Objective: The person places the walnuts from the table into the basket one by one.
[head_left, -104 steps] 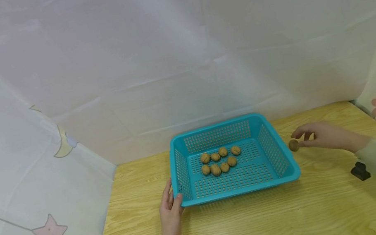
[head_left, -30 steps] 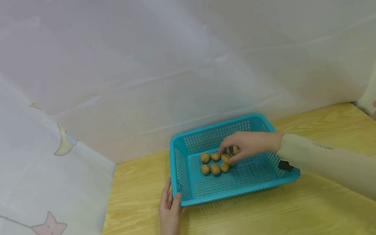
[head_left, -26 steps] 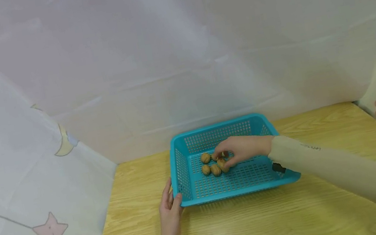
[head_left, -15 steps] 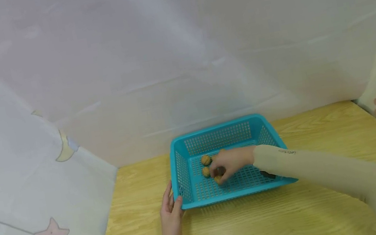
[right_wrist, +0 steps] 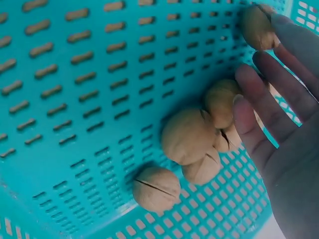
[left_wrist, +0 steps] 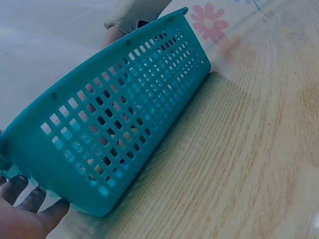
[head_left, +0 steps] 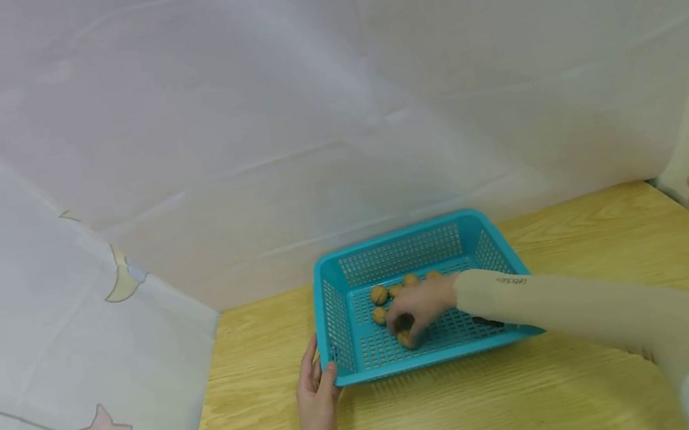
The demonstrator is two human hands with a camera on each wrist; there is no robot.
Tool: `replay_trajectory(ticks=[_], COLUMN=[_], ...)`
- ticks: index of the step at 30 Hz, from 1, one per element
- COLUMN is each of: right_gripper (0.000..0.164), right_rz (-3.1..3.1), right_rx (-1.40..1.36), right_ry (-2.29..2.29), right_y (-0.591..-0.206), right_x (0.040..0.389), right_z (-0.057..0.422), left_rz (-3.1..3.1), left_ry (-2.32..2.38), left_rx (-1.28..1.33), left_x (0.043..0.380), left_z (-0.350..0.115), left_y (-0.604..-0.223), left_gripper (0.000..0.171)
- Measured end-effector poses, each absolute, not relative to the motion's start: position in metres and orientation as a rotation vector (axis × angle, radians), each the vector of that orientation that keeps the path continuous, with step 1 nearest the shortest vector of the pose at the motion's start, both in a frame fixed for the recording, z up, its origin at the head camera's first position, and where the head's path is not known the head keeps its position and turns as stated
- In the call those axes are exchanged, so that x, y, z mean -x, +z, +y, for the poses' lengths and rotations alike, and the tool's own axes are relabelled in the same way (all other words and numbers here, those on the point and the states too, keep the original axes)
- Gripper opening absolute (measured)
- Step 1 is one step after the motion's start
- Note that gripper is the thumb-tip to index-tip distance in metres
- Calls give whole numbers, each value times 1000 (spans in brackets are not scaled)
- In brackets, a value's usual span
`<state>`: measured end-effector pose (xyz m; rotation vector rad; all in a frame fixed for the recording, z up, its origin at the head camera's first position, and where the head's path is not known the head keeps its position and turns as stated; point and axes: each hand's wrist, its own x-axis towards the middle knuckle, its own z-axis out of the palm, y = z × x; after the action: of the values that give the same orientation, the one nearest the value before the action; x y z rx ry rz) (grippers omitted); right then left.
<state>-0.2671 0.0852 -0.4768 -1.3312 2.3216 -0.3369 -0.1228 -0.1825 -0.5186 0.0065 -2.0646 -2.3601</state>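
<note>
A blue perforated plastic basket (head_left: 439, 359) stands on the wooden table. My left hand (head_left: 316, 408) grips its front left corner, thumb on the rim and fingers against the outer wall. In the left wrist view the fingertips (left_wrist: 54, 211) touch the basket's outside near the bottom. My right hand (head_left: 425, 301) reaches into the basket, pinching a walnut (right_wrist: 258, 29) between thumb and fingers just above or on the floor. Several other walnuts (right_wrist: 188, 137) lie in the basket close behind and to the left of that hand, some partly hidden by it.
The pale wooden table (head_left: 489, 405) extends in front and to both sides. A light cloth backdrop (head_left: 297, 100) hangs right behind the basket, with printed side cloths at left and right. The right forearm (head_left: 582, 307) crosses above the basket's right rim.
My right hand has come from outside the basket's right side, where it held a walnut, leftward into the basket, then toward its front. The left hand and basket have stayed put.
</note>
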Motion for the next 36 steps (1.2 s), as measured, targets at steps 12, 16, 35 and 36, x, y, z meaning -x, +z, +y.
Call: replay_trajectory(ticks=[12, 16, 35, 36], right_gripper=[28, 32, 27, 27], right_rz=[2354, 2409, 2724, 2755], right_rx=[1357, 1366, 1185, 1143], right_ry=[-569, -581, -840, -864], right_y=[-431, -415, -399, -402], right_x=[265, 260, 210, 205], right_z=[117, 131, 233, 241], left_rz=[-2056, -2054, -2165, -2180], left_ry=[-2339, -2328, -2213, -2184], left_rx=[2, 14, 35, 47], left_x=[125, 126, 124, 124], left_z=[-182, -181, -192, -195], left_y=[-517, -516, -514, -513], left_gripper=[66, 66, 62, 61])
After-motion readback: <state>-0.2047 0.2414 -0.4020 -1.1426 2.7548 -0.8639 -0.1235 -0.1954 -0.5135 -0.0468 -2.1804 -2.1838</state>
